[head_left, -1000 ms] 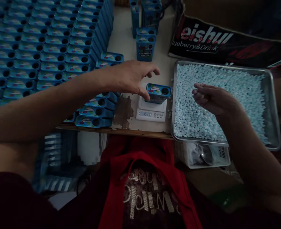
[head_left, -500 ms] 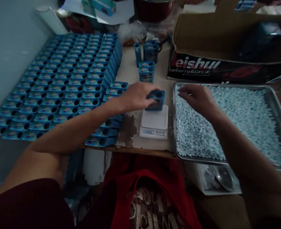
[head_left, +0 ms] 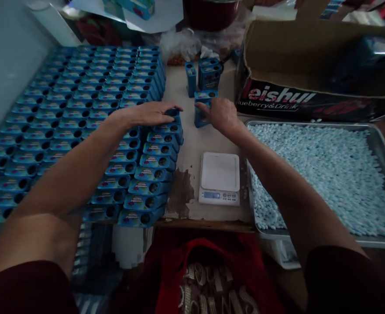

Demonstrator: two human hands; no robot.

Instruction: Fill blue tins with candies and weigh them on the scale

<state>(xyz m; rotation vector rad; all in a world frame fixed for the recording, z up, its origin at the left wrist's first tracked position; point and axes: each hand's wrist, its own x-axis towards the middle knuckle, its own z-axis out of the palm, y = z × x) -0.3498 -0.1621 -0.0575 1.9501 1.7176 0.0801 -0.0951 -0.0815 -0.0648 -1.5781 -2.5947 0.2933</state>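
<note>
At the far end of the nearest row, my left hand (head_left: 155, 114) grips a blue candy box (head_left: 172, 114) with a round hole in its top. My right hand (head_left: 221, 114) is closed around another blue box (head_left: 201, 117), which stands upright behind the scale. The white digital scale (head_left: 220, 176) has nothing on its platform; its lit readout is too blurred to read. Rows of the same blue boxes (head_left: 153, 174) stand packed together on the left. To the right lies a metal tray (head_left: 256, 226) filled with small pale-blue candies (head_left: 323, 174).
Behind my right hand stand more blue boxes (head_left: 209, 74) and a narrow one (head_left: 190, 79). A black-printed cardboard carton (head_left: 277, 98) sits beyond the tray. Crumpled clear plastic (head_left: 182, 43) and a dark red pot (head_left: 212, 15) are at the back. The table edge (head_left: 208, 224) runs close to me.
My left hand has carried its box from the scale leftward to the row. My right hand has left the candy tray and taken hold of a box behind the scale.
</note>
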